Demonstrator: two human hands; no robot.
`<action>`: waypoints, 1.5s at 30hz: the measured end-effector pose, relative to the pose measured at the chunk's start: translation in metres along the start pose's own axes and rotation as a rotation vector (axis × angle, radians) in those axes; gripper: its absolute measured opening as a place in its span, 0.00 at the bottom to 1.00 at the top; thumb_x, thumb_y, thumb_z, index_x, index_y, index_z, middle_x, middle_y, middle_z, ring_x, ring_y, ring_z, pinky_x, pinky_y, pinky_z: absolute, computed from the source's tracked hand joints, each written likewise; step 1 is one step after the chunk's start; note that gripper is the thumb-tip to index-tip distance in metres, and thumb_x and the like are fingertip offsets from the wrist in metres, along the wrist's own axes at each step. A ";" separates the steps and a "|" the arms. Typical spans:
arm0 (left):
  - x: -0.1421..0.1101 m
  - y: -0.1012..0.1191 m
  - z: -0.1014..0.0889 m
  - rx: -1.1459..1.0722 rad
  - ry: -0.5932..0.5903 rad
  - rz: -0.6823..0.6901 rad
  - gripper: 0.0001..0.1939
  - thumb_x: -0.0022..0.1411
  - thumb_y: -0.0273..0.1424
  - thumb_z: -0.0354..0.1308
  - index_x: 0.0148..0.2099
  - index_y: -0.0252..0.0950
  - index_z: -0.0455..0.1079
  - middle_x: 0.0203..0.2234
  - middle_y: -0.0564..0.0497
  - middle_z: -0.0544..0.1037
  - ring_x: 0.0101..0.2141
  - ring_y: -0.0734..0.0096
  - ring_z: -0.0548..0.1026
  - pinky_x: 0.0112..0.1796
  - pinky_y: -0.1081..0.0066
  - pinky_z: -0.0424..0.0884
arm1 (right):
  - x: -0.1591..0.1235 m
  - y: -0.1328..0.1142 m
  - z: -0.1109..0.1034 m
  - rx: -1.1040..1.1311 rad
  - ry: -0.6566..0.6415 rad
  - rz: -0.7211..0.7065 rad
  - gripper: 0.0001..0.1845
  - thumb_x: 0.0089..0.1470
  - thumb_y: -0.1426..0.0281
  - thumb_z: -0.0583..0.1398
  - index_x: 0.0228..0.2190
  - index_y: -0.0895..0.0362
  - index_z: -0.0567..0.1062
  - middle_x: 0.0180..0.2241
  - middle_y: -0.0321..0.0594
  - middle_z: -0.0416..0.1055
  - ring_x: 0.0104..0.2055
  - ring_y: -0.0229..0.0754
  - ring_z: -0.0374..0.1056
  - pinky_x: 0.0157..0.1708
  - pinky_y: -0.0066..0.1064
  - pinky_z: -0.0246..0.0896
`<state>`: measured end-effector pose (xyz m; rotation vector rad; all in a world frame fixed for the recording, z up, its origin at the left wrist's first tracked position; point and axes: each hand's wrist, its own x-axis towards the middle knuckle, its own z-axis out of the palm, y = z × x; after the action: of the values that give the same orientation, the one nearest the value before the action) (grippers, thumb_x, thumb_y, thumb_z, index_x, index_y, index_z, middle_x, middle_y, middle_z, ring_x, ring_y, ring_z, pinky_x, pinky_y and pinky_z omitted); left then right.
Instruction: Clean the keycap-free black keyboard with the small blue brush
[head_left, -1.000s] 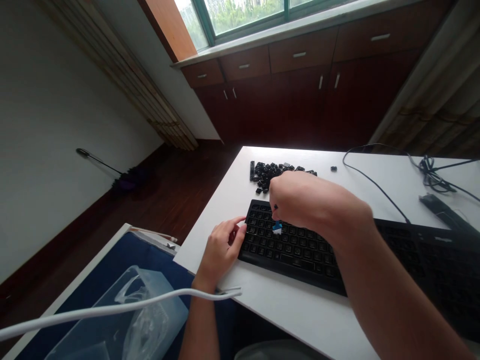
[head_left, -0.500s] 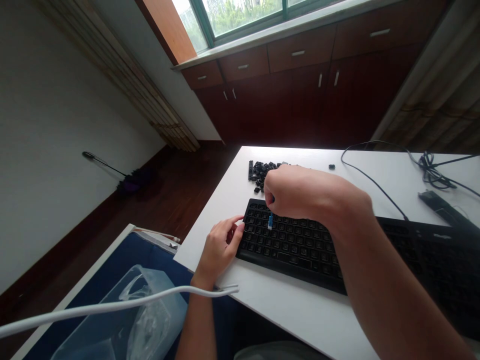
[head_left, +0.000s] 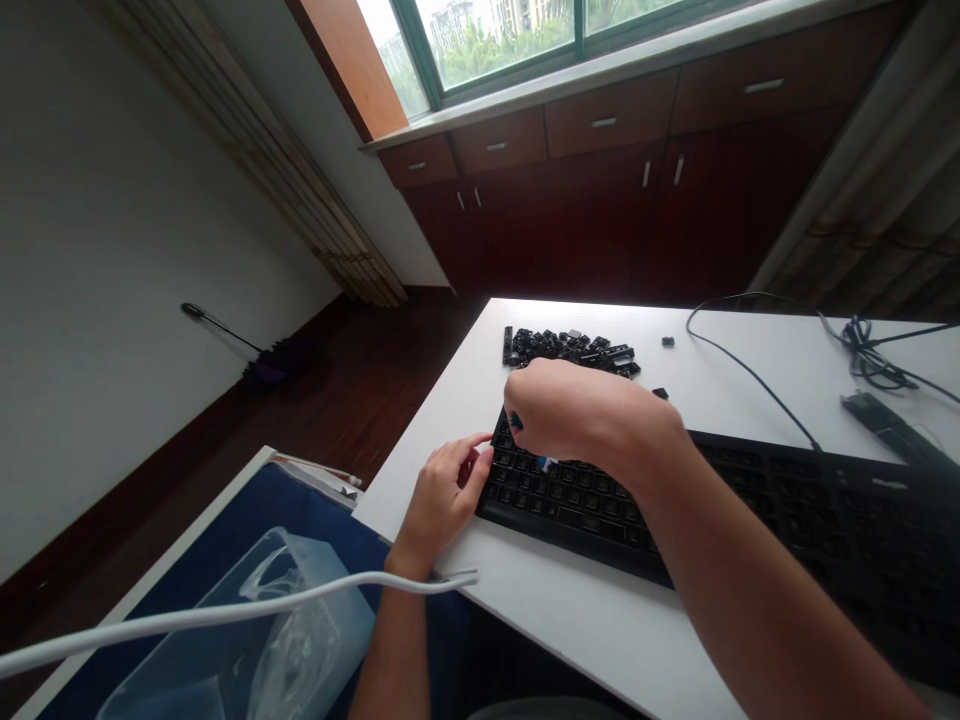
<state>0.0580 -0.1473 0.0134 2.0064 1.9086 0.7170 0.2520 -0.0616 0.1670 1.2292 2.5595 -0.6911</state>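
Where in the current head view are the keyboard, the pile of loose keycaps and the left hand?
Keyboard (head_left: 600, 530): head view, front edge.
Pile of loose keycaps (head_left: 551, 346): head view, middle.
Left hand (head_left: 442, 492): head view, back.

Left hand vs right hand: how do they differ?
Left hand is partly open, steadying the left edge of the keyboard; right hand is curled around a small blue-and-white tool. Left sits beside the keyboard; right is above its keys. Both are bare.
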 end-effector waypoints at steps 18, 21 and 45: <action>0.001 -0.004 0.000 -0.007 -0.004 0.002 0.17 0.69 0.39 0.48 0.53 0.40 0.70 0.39 0.47 0.77 0.40 0.63 0.73 0.44 0.64 0.68 | 0.014 0.012 0.006 0.041 0.011 -0.049 0.14 0.52 0.68 0.58 0.37 0.59 0.79 0.34 0.46 0.77 0.27 0.41 0.71 0.20 0.27 0.56; 0.001 -0.005 0.001 0.005 0.012 0.012 0.16 0.69 0.39 0.48 0.52 0.39 0.70 0.36 0.48 0.77 0.38 0.64 0.73 0.42 0.65 0.68 | 0.024 0.011 0.011 0.116 0.185 -0.257 0.14 0.56 0.68 0.55 0.37 0.57 0.80 0.34 0.45 0.77 0.32 0.39 0.72 0.26 0.25 0.58; -0.002 -0.007 -0.001 -0.071 0.140 -0.172 0.21 0.69 0.38 0.46 0.60 0.38 0.64 0.36 0.49 0.77 0.37 0.66 0.75 0.39 0.69 0.69 | 0.031 0.007 0.021 0.030 0.195 -0.260 0.14 0.55 0.64 0.56 0.27 0.58 0.77 0.25 0.42 0.74 0.22 0.37 0.63 0.19 0.27 0.48</action>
<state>0.0516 -0.1491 0.0106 1.7653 2.0720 0.8857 0.2377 -0.0473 0.1343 1.0271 2.9157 -0.6927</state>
